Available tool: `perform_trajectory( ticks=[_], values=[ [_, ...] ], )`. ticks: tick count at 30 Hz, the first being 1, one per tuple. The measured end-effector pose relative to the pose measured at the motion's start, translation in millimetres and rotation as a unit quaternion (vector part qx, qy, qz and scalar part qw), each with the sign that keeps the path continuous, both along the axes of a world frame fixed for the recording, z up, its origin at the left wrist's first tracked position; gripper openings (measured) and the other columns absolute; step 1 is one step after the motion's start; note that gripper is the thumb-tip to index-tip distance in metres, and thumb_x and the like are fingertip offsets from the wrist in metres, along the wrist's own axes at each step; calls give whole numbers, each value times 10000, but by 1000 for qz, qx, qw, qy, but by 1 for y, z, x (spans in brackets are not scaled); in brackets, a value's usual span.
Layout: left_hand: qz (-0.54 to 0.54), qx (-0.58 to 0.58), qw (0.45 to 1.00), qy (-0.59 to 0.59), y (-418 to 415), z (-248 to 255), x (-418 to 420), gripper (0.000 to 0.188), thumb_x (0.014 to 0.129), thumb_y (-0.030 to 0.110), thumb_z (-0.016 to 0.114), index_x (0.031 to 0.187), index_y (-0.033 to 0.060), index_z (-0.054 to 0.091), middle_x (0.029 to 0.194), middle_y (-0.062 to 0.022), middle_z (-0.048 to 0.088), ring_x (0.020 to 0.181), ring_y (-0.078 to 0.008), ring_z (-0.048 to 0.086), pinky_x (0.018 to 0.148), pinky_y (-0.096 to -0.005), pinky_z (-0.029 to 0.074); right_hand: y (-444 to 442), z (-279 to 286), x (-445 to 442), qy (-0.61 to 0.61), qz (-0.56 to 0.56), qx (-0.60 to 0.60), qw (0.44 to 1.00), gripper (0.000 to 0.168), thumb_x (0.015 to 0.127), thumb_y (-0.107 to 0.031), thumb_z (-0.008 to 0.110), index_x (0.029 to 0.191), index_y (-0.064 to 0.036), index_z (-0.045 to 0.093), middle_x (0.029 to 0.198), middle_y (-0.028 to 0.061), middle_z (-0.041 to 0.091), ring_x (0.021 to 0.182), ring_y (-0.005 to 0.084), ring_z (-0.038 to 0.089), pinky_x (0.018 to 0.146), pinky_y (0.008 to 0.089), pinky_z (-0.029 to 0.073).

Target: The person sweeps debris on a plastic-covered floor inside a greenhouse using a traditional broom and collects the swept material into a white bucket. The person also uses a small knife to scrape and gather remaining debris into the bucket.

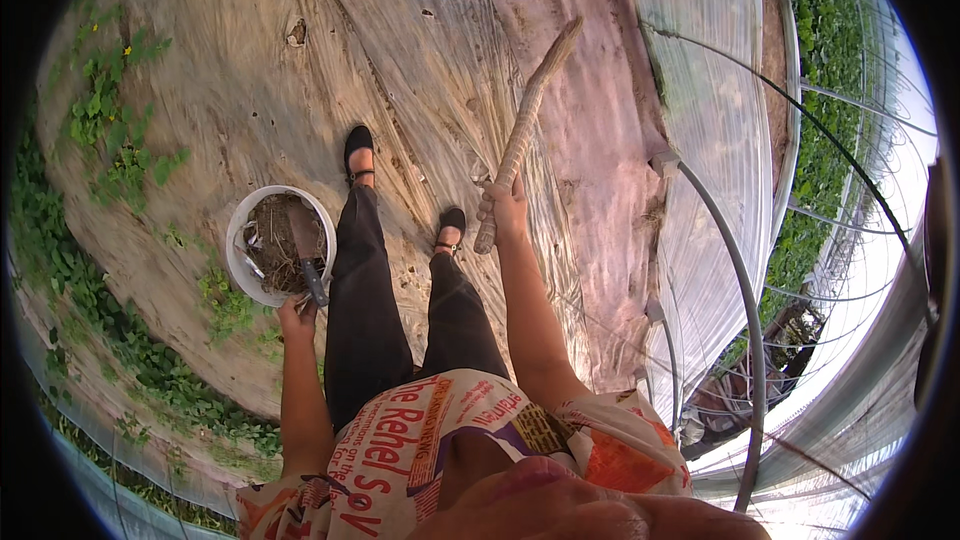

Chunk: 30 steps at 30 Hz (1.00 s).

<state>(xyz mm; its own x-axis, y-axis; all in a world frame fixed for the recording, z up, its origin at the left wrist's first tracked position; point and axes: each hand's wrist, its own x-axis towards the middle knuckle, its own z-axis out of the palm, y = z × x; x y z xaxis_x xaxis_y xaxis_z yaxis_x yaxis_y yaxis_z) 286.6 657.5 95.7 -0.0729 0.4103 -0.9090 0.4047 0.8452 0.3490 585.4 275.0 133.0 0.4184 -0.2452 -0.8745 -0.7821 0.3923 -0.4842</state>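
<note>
My left hand point(298, 316) grips the near rim of a white plastic bucket point(238, 270), beside my left leg. Dark soil and dry plant stems point(274, 236) fill part of it. A knife point(305, 240) with a broad brownish blade lies on the soil, its black riveted handle across the rim close to my fingers. Small pale scraps sit at the bucket's left side. In front of me, my right hand point(507, 210) is closed around the lower end of a long, ribbed wooden stick point(523, 116). Its far end tapers and points away from me.
Wrinkled, dirty plastic film point(420, 82) with holes covers the ground under my feet. Leafy vines point(112, 127) with yellow flowers grow on the left. A bent metal hoop point(739, 270), a dark rope point(810, 112) and clear sheeting point(705, 90) stand on the right.
</note>
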Motion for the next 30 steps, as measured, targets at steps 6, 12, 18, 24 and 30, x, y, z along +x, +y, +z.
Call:
perform_trajectory(
  ticks=[6,12,18,24,30],
  values=[
    [13,-19,1000,4,3,-2,0,204,859,60,526,986,-93,481,1071,-215,517,1021,-387,549,897,-517,548,-74,-68,-45,177,-178,98,963,267,864,-47,493,648,-141,367,537,-23,390,395,88,394,356,215,369],
    [39,-32,999,-14,24,-13,9,170,861,63,525,945,-82,494,1046,-207,515,1011,-385,536,932,-537,513,112,-69,144,15,-28,175,984,178,847,59,513,862,-62,383,638,34,455,475,112,456,389,253,378],
    [74,-36,997,17,52,-16,36,111,850,37,522,876,-70,510,1049,-205,518,980,-368,538,942,-569,498,170,3,194,-112,126,158,973,342,837,42,584,1124,-82,445,728,62,500,498,118,469,406,265,395],
    [80,-55,994,41,79,-2,69,151,882,59,533,953,-73,514,1087,-205,492,1043,-374,520,917,-518,536,86,23,84,24,-47,72,996,211,852,5,606,988,-65,460,704,51,496,480,112,471,403,261,392],
    [113,-68,991,12,108,9,99,95,884,67,521,908,-24,506,1075,-190,488,983,-366,508,927,-565,516,9,-39,59,180,-393,255,865,267,928,-109,477,672,-122,403,530,-22,399,398,90,403,363,216,369]
  ],
)
